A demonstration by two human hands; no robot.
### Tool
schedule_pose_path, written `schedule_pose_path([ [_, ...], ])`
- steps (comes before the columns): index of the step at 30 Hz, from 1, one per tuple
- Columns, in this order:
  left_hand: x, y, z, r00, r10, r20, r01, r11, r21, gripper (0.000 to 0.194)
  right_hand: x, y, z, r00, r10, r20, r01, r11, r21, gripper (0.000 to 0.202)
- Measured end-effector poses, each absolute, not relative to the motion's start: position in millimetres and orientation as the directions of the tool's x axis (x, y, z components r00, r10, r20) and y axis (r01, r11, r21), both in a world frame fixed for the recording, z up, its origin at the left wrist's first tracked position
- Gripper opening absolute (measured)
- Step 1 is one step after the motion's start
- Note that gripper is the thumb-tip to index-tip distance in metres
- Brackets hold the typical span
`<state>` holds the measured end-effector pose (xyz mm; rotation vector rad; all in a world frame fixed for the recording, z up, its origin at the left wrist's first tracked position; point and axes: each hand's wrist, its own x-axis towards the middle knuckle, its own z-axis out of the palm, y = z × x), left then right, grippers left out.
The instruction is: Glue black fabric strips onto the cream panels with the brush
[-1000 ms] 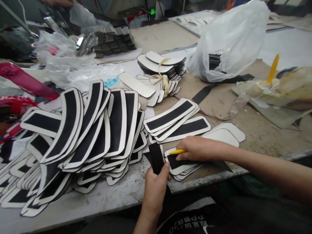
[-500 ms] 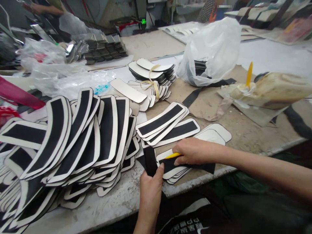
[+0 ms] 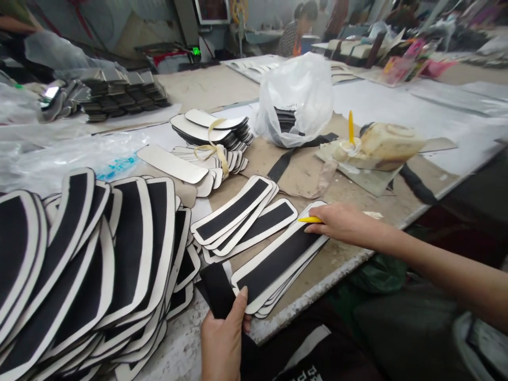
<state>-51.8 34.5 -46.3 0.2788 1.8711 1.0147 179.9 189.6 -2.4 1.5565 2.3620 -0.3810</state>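
Note:
My left hand (image 3: 222,338) is closed on several black strips (image 3: 216,288) at the table's front edge. Its thumb lies at the near end of a white curved piece (image 3: 254,311) on top of a small stack. A black strip (image 3: 278,259) lies along the middle of that piece, leaving a white border round it. At the far end of the stack, my right hand (image 3: 337,225) grips a yellow pointed tool (image 3: 307,219), its fingers close to the strip. Just behind lie more white pieces with black strips (image 3: 234,209), fanned out.
A large heap of finished-looking strip pieces (image 3: 130,254) covers the left side. Further back are a banded bundle of white pieces (image 3: 210,127), a plastic bag (image 3: 296,90) and a glue-smeared container (image 3: 389,143) with a yellow stick (image 3: 351,127) beside it. People work in the background.
My right hand has moved along the piece to its far end with the yellow tool. The black strip now lies flat along the piece. The head view has swung right.

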Motion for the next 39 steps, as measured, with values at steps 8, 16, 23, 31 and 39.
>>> schedule_pose_path([
  [8,-52.2,37.7,-42.1,-0.556,0.562,-0.613,-0.084,0.695,0.714,0.045,175.4,188.3,-16.0,-0.386,0.861,-0.333,0.911,0.413,0.011,0.025],
  [16,-58.7,37.1,-49.2,-0.505,0.55,-0.665,-0.063,0.745,0.664,0.047,175.8,190.8,-17.7,-0.38,0.85,-0.365,0.913,0.409,0.003,0.027],
  [23,-56.4,37.3,-45.2,-0.462,0.554,-0.692,-0.167,0.712,0.682,0.04,180.7,193.2,-25.2,-0.403,0.842,-0.359,0.906,0.421,-0.03,0.027],
  [31,-54.1,35.3,-45.2,-0.453,0.628,-0.633,-0.178,0.632,0.754,0.036,185.9,197.3,-30.5,-0.451,0.826,-0.338,0.891,0.438,-0.119,0.026],
  [39,-60.6,35.9,-48.3,-0.489,0.607,-0.627,-0.062,0.692,0.719,0.043,182.2,194.3,-20.3,-0.436,0.843,-0.316,0.899,0.423,-0.114,0.028],
])
